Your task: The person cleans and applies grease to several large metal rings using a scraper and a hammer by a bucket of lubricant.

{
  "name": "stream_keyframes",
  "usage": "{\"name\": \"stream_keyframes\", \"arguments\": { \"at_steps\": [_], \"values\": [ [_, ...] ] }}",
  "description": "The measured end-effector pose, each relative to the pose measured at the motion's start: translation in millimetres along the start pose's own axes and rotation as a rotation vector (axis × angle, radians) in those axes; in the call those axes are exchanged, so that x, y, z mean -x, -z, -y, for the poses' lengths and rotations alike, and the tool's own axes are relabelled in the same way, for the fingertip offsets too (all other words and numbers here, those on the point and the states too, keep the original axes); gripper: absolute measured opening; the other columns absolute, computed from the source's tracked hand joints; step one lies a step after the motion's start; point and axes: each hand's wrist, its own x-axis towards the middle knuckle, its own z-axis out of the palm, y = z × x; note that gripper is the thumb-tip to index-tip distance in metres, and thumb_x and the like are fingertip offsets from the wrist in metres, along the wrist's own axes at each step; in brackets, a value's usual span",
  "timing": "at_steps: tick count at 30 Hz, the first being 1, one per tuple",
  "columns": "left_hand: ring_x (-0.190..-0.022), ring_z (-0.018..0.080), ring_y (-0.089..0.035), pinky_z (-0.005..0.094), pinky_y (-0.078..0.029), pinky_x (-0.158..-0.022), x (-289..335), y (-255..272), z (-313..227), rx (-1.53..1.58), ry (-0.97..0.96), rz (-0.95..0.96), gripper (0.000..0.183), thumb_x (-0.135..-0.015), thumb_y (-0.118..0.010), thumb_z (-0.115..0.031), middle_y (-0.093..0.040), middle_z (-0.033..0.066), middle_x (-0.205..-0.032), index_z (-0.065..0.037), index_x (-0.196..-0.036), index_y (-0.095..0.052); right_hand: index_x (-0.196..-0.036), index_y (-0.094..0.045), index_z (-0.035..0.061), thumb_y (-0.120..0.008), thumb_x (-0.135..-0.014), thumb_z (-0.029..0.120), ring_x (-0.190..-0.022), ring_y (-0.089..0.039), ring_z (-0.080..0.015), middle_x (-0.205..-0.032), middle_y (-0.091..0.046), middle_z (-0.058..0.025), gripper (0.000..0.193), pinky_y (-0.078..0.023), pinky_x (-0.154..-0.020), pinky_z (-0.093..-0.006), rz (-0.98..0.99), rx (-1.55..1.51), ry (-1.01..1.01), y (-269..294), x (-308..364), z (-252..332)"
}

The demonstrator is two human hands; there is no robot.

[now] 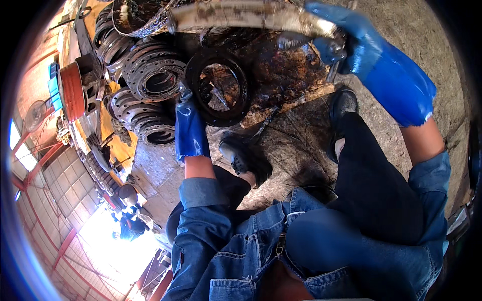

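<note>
Glossy blue gloves (394,78) with ragged cuff edges, stained dark at the left fingers. Blue denim jacket (211,246), pale-stitched, with wide cuffs (202,192) and a metal zip (281,245). Dark trousers (376,185), black shoes (242,156).

The right glove (376,60) is bright glossy blue, the left glove (189,120) a deeper blue. The near jacket (201,246) is blue denim with pale stitching, the trousers (376,180) near-black, the shoes (240,155) black. The far bar (241,15) is pale beige streaked brown, the ring (242,85) oily black, the flanges (150,83) on the left dark grey dotted with holes, the floor (301,155) mottled grey-brown
</note>
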Motion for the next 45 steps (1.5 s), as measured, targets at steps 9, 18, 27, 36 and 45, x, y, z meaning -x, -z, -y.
{"name": "stream_keyframes", "arguments": {
  "at_steps": [9, 18, 27, 36, 45],
  "values": [
    [-0.112, 0.0307, -0.059, 0.0425, -0.051, -0.093, 19.4, -7.6, -0.7, -0.006, 0.064, -0.035, 0.063, -0.099, -0.038, -0.054, -0.056, 0.0176, -0.130, -0.007, -0.140, -0.043, -0.119, -0.060, 0.0090, -0.060, -0.093, 0.029, -0.067, -0.057, -0.0131, -0.090, -0.066, -0.0093, 0.033, -0.048, -0.057, -0.0251, 0.217, 0.306, 0.418, -20.1, 19.1, 63.4],
    [-0.113, 0.0306, -0.059, 0.0428, -0.050, -0.094, -6.3, 1.2, 3.2, 0.015, 0.073, -0.027, 0.064, -0.098, -0.036, -0.055, -0.056, 0.0173, -0.130, -0.007, -0.141, -0.042, -0.127, -0.059, 0.0143, -0.063, -0.093, 0.030, -0.078, -0.062, -0.0132, -0.097, -0.067, -0.0092, 0.038, -0.053, -0.068, -0.0256, 0.307, 0.598, 0.244, -0.5, 29.5, 25.5],
    [-0.113, 0.0305, -0.058, 0.0430, -0.050, -0.094, -18.2, -0.1, 3.9, 0.003, 0.108, -0.003, 0.065, -0.098, -0.035, -0.056, -0.056, 0.0170, -0.131, -0.007, -0.141, -0.042, -0.106, -0.065, 0.0066, -0.061, -0.093, 0.042, -0.074, -0.058, -0.0179, -0.084, -0.066, -0.0099, 0.038, -0.044, -0.067, -0.0327, 0.239, 0.827, 0.035, 8.3, -25.5, -121.4],
    [-0.114, 0.0304, -0.058, 0.0432, -0.049, -0.095, -19.0, 7.9, 5.0, 0.002, 0.123, -0.007, 0.067, -0.098, -0.033, -0.058, -0.056, 0.0167, -0.131, -0.008, -0.141, -0.042, -0.099, -0.065, 0.0028, -0.066, -0.089, 0.032, -0.072, -0.058, -0.0193, -0.079, -0.063, -0.0080, 0.031, -0.046, -0.066, -0.0331, 0.091, 1.097, -0.031, -12.9, -18.7, -109.5],
    [-0.114, 0.0303, -0.058, 0.0435, -0.049, -0.095, -17.9, 11.3, 5.2, 0.003, 0.138, -0.007, 0.068, -0.097, -0.032, -0.059, -0.056, 0.0165, -0.131, -0.008, -0.141, -0.041, -0.108, -0.066, 0.0018, -0.068, -0.088, 0.029, -0.073, -0.062, -0.0185, -0.078, -0.066, -0.0086, 0.034, -0.049, -0.064, -0.0318, 0.207, 0.840, -0.145, 33.3, -47.6, -153.9]
  ]
}}
